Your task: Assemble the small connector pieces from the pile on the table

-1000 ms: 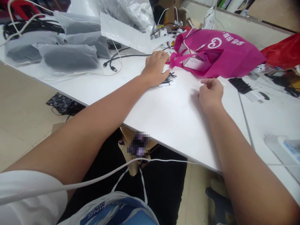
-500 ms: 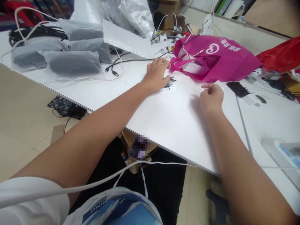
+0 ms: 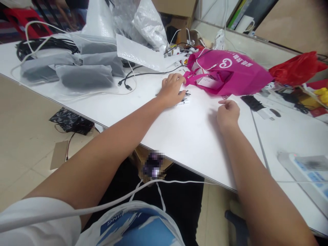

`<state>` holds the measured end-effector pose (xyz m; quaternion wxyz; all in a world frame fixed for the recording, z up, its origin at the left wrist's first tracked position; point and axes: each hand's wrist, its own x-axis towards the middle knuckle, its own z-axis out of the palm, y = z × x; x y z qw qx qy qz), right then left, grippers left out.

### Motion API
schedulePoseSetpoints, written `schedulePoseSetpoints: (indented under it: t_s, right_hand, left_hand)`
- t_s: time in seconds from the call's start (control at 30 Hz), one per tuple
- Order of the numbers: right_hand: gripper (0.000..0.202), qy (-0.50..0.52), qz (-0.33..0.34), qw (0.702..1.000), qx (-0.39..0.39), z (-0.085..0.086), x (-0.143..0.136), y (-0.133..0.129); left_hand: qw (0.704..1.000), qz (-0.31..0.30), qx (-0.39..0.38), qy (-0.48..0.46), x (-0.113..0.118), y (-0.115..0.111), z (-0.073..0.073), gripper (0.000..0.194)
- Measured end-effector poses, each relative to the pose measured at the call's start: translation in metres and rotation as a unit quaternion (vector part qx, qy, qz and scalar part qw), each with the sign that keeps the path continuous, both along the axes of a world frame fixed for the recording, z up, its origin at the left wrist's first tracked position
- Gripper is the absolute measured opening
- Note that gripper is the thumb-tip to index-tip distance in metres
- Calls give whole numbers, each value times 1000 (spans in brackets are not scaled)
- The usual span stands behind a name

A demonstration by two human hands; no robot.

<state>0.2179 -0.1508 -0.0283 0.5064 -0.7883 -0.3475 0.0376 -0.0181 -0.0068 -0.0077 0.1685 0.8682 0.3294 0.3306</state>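
Observation:
My left hand (image 3: pixel 172 89) rests over a small pile of thin black and white sticks (image 3: pixel 185 98) on the white table (image 3: pixel 176 133). Its fingers are bent but apart, and they hide part of the pile. To the right, my right hand (image 3: pixel 228 113) is just above the tabletop with its fingers curled and the thumb and index close together. Whatever may be between them is too small to make out. Beyond both hands lies a magenta bag (image 3: pixel 248 77) with a white box (image 3: pixel 208 81) showing at its opening.
Grey pouches (image 3: pixel 87 76) lie at the left, near black cable ends (image 3: pixel 128 87). Bubble wrap (image 3: pixel 151 25) stands behind them. At the right are a red plastic bag (image 3: pixel 298 70) and a blue-and-white device (image 3: pixel 307 177). A white cable (image 3: pixel 112 198) crosses in front of me.
The view has tilted slightly, so the whole scene sits a little lower. Both hands keep almost the same places over the table and the same finger shapes.

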Motion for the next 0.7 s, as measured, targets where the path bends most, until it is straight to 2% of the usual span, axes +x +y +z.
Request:
schedulePoseSetpoints:
  t_s: [0.03, 0.17, 0.27, 0.37, 0.57, 0.7]
  right_hand:
    - [32, 19, -21, 1000, -7, 5, -5, -1]
    - [34, 36, -26, 999, -8, 17, -19, 1]
    - [35, 23, -14, 999, -19, 19, -23, 4]
    - [39, 9, 5, 1000, -26, 18, -28, 6]
    - [43, -6, 41, 999, -33, 17, -34, 9]
    - [39, -19, 61, 997, -31, 16, -35, 11]
  left_hand:
    - [1000, -2, 2, -3, 0, 0, 0, 36]
    - [1000, 0, 13, -6, -3, 8, 3, 27]
    - [1000, 1, -6, 14, -10, 18, 7, 16]
    - [1000, 5, -15, 10, -14, 26, 8, 13]
    - [995, -94, 34, 23, -11, 30, -1, 9]
    - [989, -131, 46, 52, -9, 29, -4, 8]
